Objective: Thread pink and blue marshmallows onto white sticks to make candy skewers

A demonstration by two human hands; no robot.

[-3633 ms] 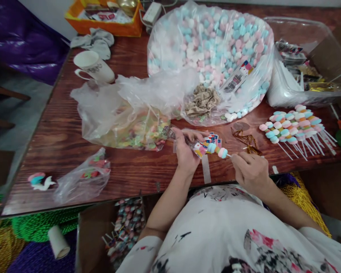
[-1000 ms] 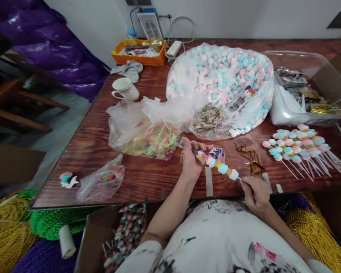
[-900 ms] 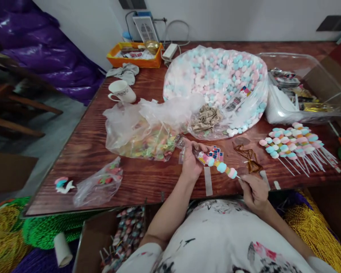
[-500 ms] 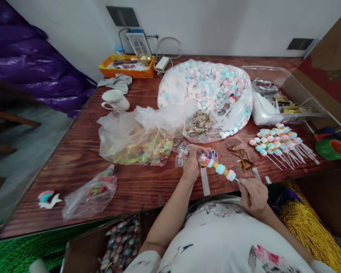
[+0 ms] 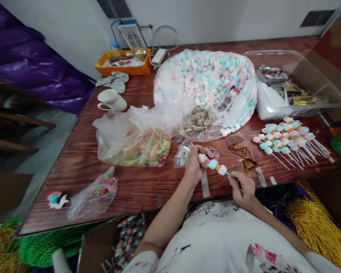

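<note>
Between my hands, over the front edge of the table, is a marshmallow skewer (image 5: 213,164) of pink and blue marshmallows with yellowish pieces between. My right hand (image 5: 243,190) pinches the lower end of its white stick. My left hand (image 5: 194,167) is closed around a small clear printed bag (image 5: 202,159), and the skewer's upper part sits inside it. Beneath and beside my left hand lie more small printed bags (image 5: 180,158). Golden-brown twist ties (image 5: 246,161) are strewn on the table right of the skewer. Finished-looking marshmallow skewers (image 5: 285,138) lie piled farther right.
A big bag of marshmallows (image 5: 199,76) fills the back middle, with a bag of gummy candies (image 5: 150,149) in front-left. A mug (image 5: 113,100), an orange tray (image 5: 122,69) and a clear plastic bin (image 5: 304,108) stand around. A bag with red candies (image 5: 95,197) lies front left.
My right hand has moved left with the stick, and the skewer has gone farther into the bag in my left hand. The camera view has shifted slightly.
</note>
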